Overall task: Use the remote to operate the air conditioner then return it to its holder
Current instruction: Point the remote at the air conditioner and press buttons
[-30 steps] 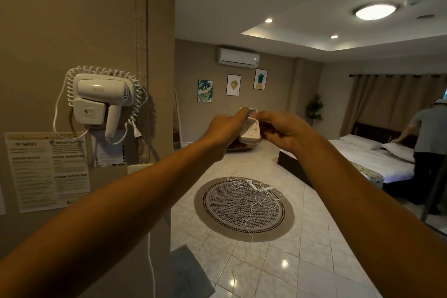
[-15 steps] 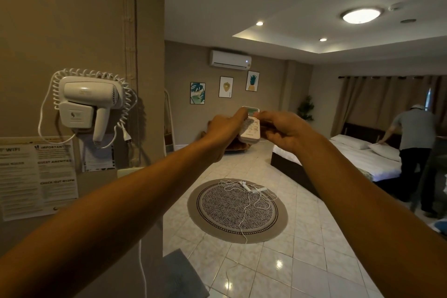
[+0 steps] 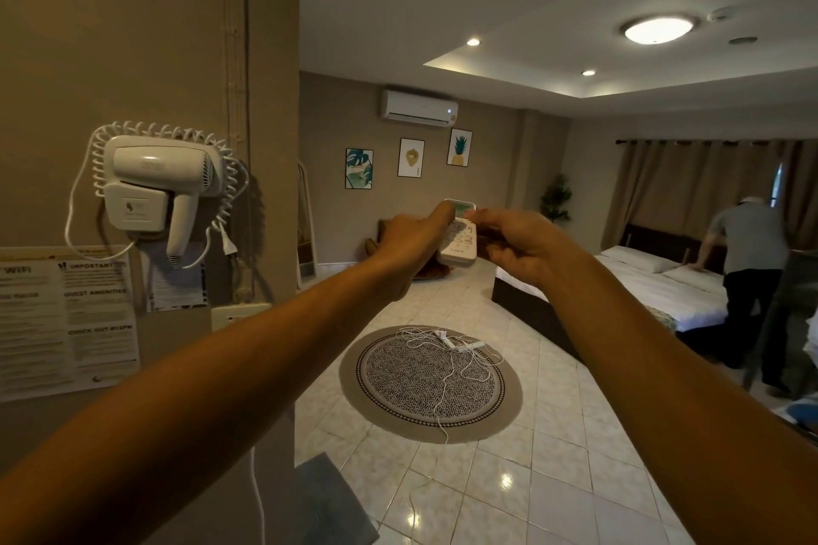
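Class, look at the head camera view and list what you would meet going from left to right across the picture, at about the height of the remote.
Hair dryer → left hand → remote → right hand → potted plant → person at the bed.

Both arms reach straight forward; the left hand (image 3: 409,244) is curled closed, the right hand (image 3: 520,244) seemingly pinched, fingertips meeting.
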